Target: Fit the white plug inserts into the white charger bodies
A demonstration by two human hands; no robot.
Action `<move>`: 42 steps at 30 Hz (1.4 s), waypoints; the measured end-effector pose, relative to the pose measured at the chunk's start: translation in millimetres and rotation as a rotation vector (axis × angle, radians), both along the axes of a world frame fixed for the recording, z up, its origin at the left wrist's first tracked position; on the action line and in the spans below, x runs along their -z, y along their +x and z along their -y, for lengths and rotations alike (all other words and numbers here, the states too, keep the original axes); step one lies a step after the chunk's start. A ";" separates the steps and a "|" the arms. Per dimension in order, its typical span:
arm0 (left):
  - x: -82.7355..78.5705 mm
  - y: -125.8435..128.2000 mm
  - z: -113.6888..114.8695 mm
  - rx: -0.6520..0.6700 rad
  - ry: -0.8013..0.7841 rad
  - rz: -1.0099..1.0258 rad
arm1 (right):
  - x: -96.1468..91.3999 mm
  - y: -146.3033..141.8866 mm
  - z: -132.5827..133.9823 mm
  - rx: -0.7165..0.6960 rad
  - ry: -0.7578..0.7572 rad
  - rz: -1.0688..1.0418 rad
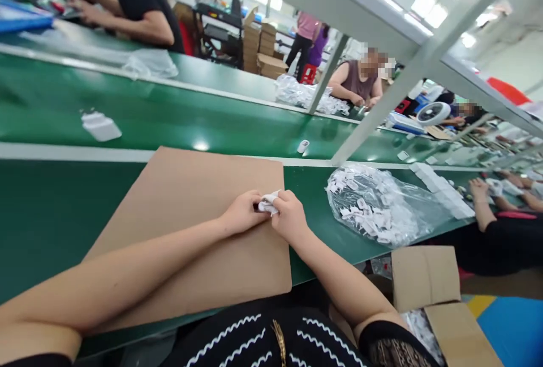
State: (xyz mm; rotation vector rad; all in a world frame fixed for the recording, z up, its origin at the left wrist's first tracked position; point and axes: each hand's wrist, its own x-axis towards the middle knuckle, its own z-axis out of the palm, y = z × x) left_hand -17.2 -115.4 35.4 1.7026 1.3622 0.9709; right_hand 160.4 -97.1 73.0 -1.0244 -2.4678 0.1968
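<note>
Over the cardboard sheet (pixel 203 197), my two hands meet around a small crumpled white cloth (pixel 268 202). My left hand (pixel 244 212) is closed with its fingertips on the cloth's left side. From the other side, my right hand (pixel 291 217) pinches the cloth between thumb and fingers. Whether a small part sits inside the cloth is hidden by my fingers. To the right of my hands lies a clear plastic bag (pixel 382 208) full of small white plastic pieces.
A green conveyor belt (pixel 237 124) runs ahead, carrying a white plastic item (pixel 100 126) and a smaller white part (pixel 303 146). A slanted metal post (pixel 369 118) rises at the right. An open cardboard box (pixel 425 277) stands low on the right. Co-workers sit across and to the right.
</note>
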 end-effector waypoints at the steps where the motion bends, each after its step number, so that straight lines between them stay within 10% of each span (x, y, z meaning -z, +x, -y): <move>1: -1.9 -0.4 -0.9 0.015 -0.016 -0.009 | -0.1 0.5 -0.2 0.000 -0.020 0.004; 12: 2.7 -5.7 9.0 0.065 0.018 -0.067 | 17.0 23.1 -20.2 0.125 -0.293 -0.426; 16: -2.2 -23.8 -21.3 0.054 -0.069 -0.070 | -5.1 84.7 -53.0 0.647 -0.191 -0.190; 20: -16.5 -65.3 -92.6 -0.271 -0.011 -0.238 | -12.2 141.5 -81.5 1.019 -0.222 0.055; 25: -18.9 -122.6 -178.1 -0.546 -0.079 -0.547 | 5.5 159.4 -98.6 1.068 -0.276 0.056; 29: -13.5 -127.5 -200.9 -0.799 -0.186 -0.576 | 12.1 164.1 -102.2 1.014 -0.289 0.007; 32: -10.0 -96.0 -199.7 -1.016 0.225 -0.590 | 9.9 167.2 -97.6 1.002 -0.294 -0.037; 34: -8.4 -65.9 -201.4 -0.809 0.409 -0.629 | 6.8 166.5 -91.3 0.996 -0.278 -0.063; 37: -7.1 -23.7 -212.6 -0.471 0.274 -0.693 | 1.8 161.7 -80.0 0.981 -0.238 -0.098; 42: -13.1 8.1 -229.5 -0.331 0.025 -0.684 | -4.2 155.5 -69.1 0.955 -0.199 -0.165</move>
